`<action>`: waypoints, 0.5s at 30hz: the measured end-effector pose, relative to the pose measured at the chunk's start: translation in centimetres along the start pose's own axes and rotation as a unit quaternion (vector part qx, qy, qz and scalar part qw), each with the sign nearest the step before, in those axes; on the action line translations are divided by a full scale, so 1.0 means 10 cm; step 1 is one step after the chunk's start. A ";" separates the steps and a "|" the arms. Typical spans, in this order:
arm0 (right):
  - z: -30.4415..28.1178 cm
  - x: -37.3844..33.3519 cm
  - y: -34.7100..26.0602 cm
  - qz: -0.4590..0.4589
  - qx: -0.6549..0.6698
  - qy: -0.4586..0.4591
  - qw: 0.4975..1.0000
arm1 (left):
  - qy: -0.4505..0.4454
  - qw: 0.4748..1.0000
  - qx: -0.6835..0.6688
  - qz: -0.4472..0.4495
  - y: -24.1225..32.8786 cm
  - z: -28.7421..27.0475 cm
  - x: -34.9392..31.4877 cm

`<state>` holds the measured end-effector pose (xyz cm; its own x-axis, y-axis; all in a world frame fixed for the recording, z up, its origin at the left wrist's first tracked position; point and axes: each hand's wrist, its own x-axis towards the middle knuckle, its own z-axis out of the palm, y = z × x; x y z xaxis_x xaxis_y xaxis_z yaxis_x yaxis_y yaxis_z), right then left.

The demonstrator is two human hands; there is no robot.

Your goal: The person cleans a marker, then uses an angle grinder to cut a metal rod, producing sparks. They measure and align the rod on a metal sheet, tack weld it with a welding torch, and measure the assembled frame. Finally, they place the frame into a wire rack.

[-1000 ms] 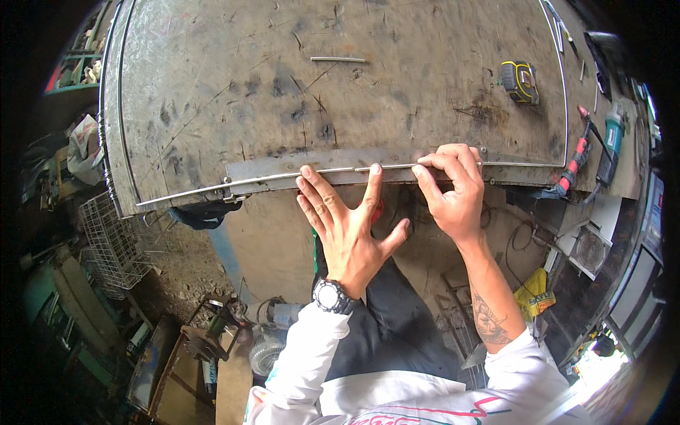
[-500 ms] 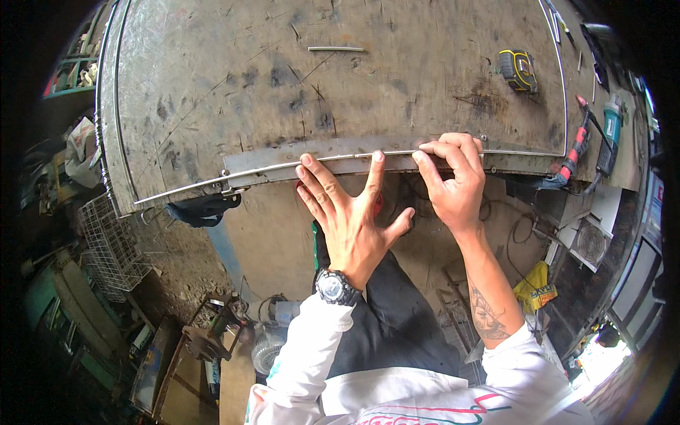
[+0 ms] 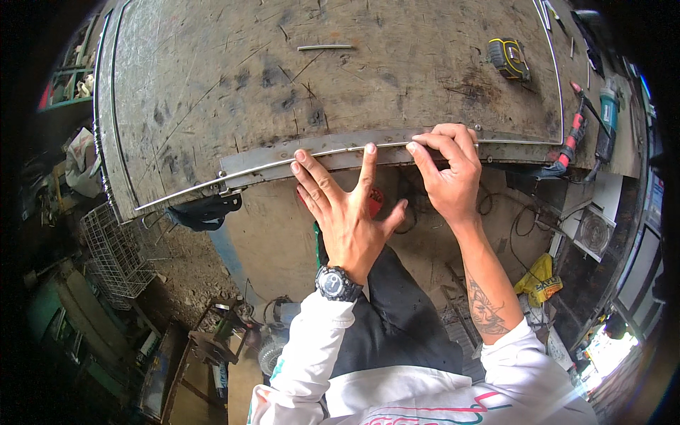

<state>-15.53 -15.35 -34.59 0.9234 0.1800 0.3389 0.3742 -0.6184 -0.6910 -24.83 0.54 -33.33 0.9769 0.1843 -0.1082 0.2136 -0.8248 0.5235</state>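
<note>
At the near edge of the table (image 3: 397, 92), the left hand (image 3: 345, 212) has its fingers spread apart, tips on a thin metal rod (image 3: 330, 152). The right hand's (image 3: 453, 183) thumb and forefinger pinch it farther right. The rod runs past the fingers both ways, over a flat strip (image 3: 265, 156). Well beyond the fingers lie a tape measure (image 3: 508, 59) and short rod piece (image 3: 324, 47).

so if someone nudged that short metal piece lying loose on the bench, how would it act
The short metal piece would probably stay stiff, as it looks straight and metallic. It should be light to pick up, being so slim. It might roll when pushed, since it looks rod-like, though the scratched bench top could slow it.
</note>
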 end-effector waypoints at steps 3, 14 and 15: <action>0.01 -0.01 0.02 0.001 0.006 0.004 1.000 | 0.003 1.000 -0.003 0.004 -0.02 0.00 0.00; 0.03 -0.01 0.01 0.004 0.003 0.010 1.000 | -0.011 1.000 0.000 -0.019 0.00 -0.04 -0.02; 0.04 -0.01 0.01 0.004 0.002 0.009 1.000 | -0.009 1.000 0.002 -0.018 -0.01 -0.04 -0.02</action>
<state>-15.57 -15.12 -34.90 0.9245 0.1609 0.3455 0.3676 -0.6160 -0.6968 -25.03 0.81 -33.00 0.9686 0.2035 -0.1427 0.2482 -0.8202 0.5154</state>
